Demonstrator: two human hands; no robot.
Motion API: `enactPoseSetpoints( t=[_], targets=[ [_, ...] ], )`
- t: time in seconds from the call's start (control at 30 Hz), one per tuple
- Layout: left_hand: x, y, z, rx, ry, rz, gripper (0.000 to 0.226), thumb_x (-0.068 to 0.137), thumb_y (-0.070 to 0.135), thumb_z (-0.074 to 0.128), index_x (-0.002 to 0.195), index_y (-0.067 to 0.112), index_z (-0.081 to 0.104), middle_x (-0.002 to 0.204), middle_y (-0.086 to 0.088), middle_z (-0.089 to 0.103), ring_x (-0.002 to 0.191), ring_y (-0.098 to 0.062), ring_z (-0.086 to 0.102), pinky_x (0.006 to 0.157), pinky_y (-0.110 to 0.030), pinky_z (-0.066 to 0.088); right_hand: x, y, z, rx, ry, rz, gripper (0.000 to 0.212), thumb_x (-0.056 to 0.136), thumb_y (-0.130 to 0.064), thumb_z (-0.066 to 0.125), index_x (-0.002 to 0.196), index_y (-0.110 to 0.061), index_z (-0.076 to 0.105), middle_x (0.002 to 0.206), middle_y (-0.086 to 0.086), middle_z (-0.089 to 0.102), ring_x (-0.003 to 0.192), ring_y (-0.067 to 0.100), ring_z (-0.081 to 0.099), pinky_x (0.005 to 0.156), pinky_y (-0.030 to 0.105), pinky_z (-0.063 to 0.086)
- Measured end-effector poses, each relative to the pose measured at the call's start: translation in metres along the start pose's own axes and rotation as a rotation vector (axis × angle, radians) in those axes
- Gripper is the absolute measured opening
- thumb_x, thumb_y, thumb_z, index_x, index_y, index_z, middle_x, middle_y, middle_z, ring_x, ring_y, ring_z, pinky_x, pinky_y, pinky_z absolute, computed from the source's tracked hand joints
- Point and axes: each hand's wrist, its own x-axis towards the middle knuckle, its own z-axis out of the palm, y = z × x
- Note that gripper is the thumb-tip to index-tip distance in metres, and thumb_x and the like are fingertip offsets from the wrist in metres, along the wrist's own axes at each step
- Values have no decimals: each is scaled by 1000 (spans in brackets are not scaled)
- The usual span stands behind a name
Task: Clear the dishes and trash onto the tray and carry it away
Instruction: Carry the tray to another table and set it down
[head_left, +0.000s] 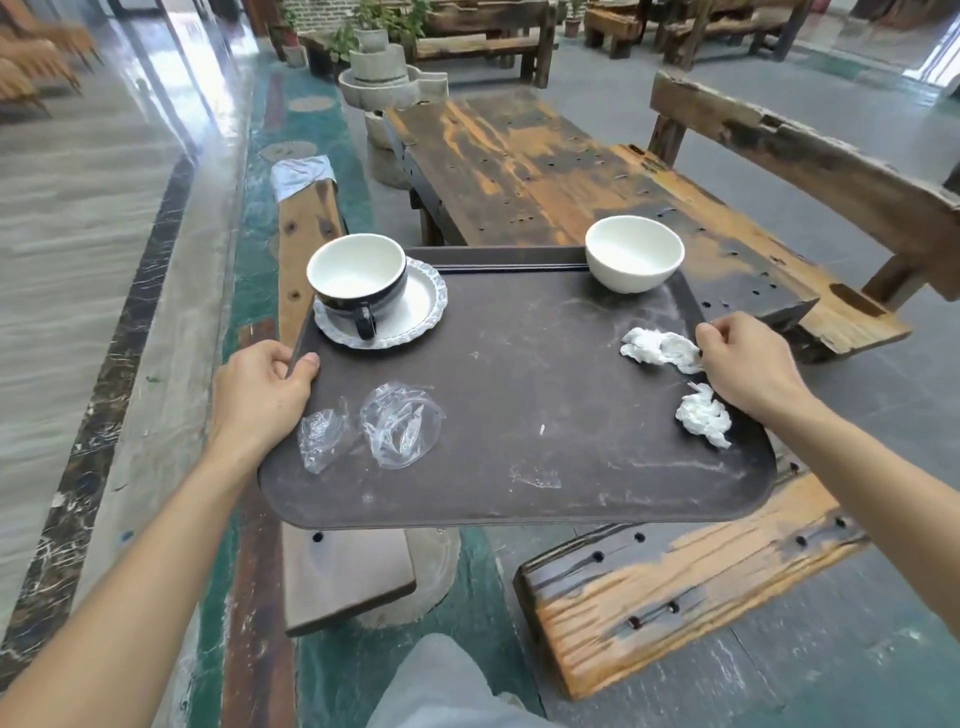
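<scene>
Dark brown and matte, the tray (519, 415) is a rounded rectangle with many pale scuffs on its surface. It is held in the air above the benches, level with a small tilt. The left hand (260, 395) grips its left edge: the thumb lies on top of the rim and the other fingers are curled under it. The right hand (748, 364) is closed on the right edge in the same way, with its fingers bent over the rim.

On the far left corner of the tray stands a glossy cup (358, 280), black outside and white inside, with its handle turned to the person. It sits on a white saucer (415, 312) with a wavy edge. On the far right corner is a smooth white bowl (634, 254), round and empty. Two crumpled white tissues (660, 348) lie just beside the right hand. Near the left hand lie two pieces of clear, wrinkled plastic wrap (400, 426).

Behind the tray is a long wooden table (519, 166), rough and worn, dark with orange patches and small holes. A similar wooden bench (675, 587) is below the tray.
</scene>
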Motion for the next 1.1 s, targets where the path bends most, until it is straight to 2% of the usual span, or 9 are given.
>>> enactPoseSetpoints(
  t=[0.1,0.2,0.37,0.5,0.63,0.8,0.97,1.03,1.1],
  targets=[
    [32,7,17,-7,0,-16,25,90,38,65,74,19,62,66,-2,59,71,-28,59,63,-37,42,31,-1,10,21,-6,3,41,99,-27,41,68,-1,49,64,12,56,67,33,50,59,39,35],
    [63,11,33,-14,-9,-21,27,89,40,64,72,21,60,64,0,59,69,-27,59,62,-36,42,63,-6,21,29,-9,7,41,101,-28,41,81,3,58,77,15,64,79,37,55,68,38,37],
    [123,21,57,-9,-29,9,24,90,36,65,74,18,63,63,1,58,67,-24,56,62,-35,36,114,-16,44,25,-9,44,37,100,-32,40,73,-8,49,69,6,56,77,35,51,67,38,34],
    [177,29,74,-12,-51,28,25,90,37,64,73,20,62,62,2,57,65,-21,54,61,-34,35,150,-31,57,38,17,73,38,102,-29,40,83,-1,57,77,10,63,82,35,54,70,37,34],
    [225,36,92,-44,-61,46,27,89,38,65,70,20,61,60,2,56,65,-24,56,61,-35,38,185,-40,67,38,47,79,42,101,-27,39,80,6,54,74,19,64,77,39,56,66,40,37],
    [268,45,115,-61,-77,67,28,90,38,64,70,17,62,59,1,56,65,-25,57,62,-37,42,225,-46,77,25,58,107,42,101,-28,39,71,0,50,65,13,61,71,36,55,62,40,36],
    [302,55,140,-44,-108,75,28,91,36,64,73,14,63,62,-2,58,66,-24,58,63,-38,44,261,-44,91,4,47,119,40,100,-26,39,62,-11,36,52,8,47,58,32,45,57,40,34],
    [319,59,152,-34,-113,75,29,90,36,64,72,14,62,62,-4,59,67,-25,58,65,-40,45,276,-43,96,9,38,127,39,100,-26,39,64,-11,38,54,6,47,60,32,43,58,40,33],
    [338,66,166,-19,-126,74,29,91,35,64,73,13,63,64,-5,59,68,-23,57,63,-38,42,295,-43,100,18,34,159,37,103,-27,40,72,-8,48,64,7,55,70,33,48,63,40,33]
  ],
)
